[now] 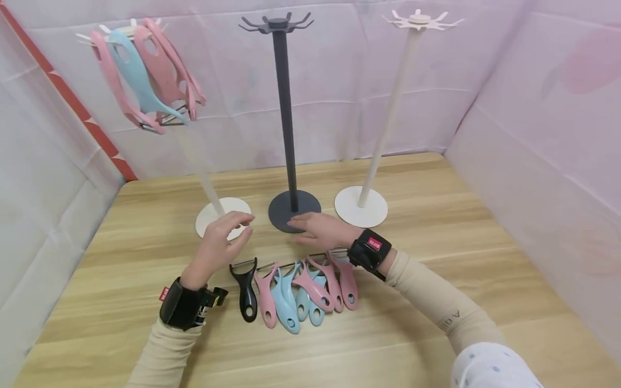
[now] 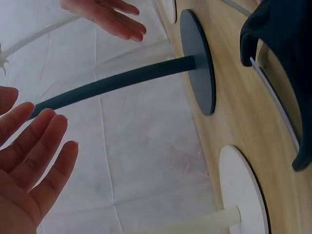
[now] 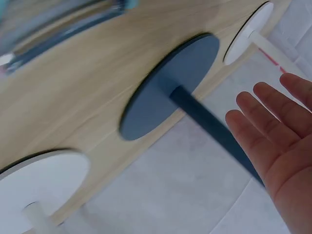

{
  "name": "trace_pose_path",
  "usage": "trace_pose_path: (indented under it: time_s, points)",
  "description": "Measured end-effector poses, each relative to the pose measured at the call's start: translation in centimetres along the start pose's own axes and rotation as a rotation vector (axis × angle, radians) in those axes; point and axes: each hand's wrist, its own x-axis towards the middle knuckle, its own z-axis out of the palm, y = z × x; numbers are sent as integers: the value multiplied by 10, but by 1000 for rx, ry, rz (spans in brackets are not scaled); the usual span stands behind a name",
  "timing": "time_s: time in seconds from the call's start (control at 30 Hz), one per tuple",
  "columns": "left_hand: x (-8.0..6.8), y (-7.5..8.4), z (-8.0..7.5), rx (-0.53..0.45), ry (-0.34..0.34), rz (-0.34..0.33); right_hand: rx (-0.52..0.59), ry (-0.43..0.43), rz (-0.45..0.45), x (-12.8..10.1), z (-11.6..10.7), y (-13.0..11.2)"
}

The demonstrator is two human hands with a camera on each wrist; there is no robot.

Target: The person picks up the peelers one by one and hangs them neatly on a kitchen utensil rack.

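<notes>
My left hand (image 1: 241, 223) hovers empty over the base of the left white stand (image 1: 213, 215), fingers relaxed; the left wrist view shows its palm (image 2: 29, 161) open. My right hand (image 1: 303, 229) lies flat and empty, fingertips by the round base of the dark grey stand (image 1: 294, 210); its open palm (image 3: 278, 141) shows in the right wrist view beside the dark base (image 3: 170, 92). Just below both hands lies a row of peelers (image 1: 301, 291) on the wooden table (image 1: 436, 302): one black peeler (image 1: 247, 293), then several pink and blue ones.
Pink and blue peelers (image 1: 145, 75) hang from the top of the left white stand. The dark stand's hooks (image 1: 277, 22) and those of the right white stand (image 1: 418, 19) are bare. Pale cloth walls enclose the table on three sides.
</notes>
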Motion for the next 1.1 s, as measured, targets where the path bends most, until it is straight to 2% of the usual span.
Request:
trace_pose_path:
  time_s: [0.13, 0.53, 0.67, 0.93, 1.1]
  points:
    - [0, 3, 7, -10, -39, 36, 17, 0, 27, -13, 0, 6]
    - [-6, 8, 12, -30, -124, -15, 6, 42, 35, -23, 4, 15]
    - [-11, 11, 13, -18, -116, -7, -8, 63, 30, -17, 9, 24]
    - [-17, 15, 14, 0, -121, -6, -41, 45, 95, 1, 19, 53]
    - [-25, 18, 11, 46, -192, -4, -38, 22, 101, 16, 26, 68]
